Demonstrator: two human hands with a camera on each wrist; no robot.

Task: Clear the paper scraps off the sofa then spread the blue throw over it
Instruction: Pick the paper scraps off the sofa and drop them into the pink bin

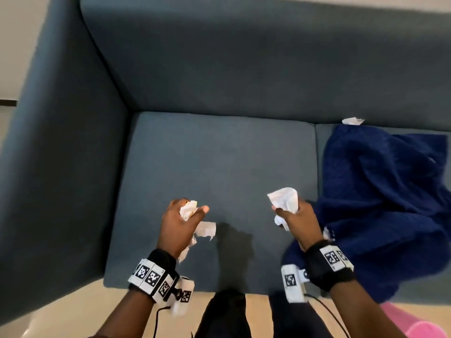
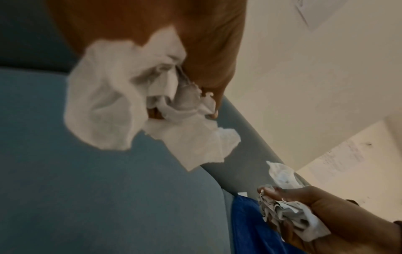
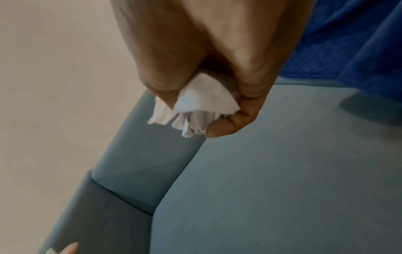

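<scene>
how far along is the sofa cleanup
The left seat cushion looks cleared. Both hands are full: the left hand and right hand each grip white paper scraps. One scrap still lies at the back of the sofa, beyond the blue throw, which sits bunched on the right cushion, not yet spread.

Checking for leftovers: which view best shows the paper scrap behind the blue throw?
The head view: the scrap lies at the backrest, beyond the throw. The left wrist view shows perhaps a sliver; the right wrist view none.
</scene>
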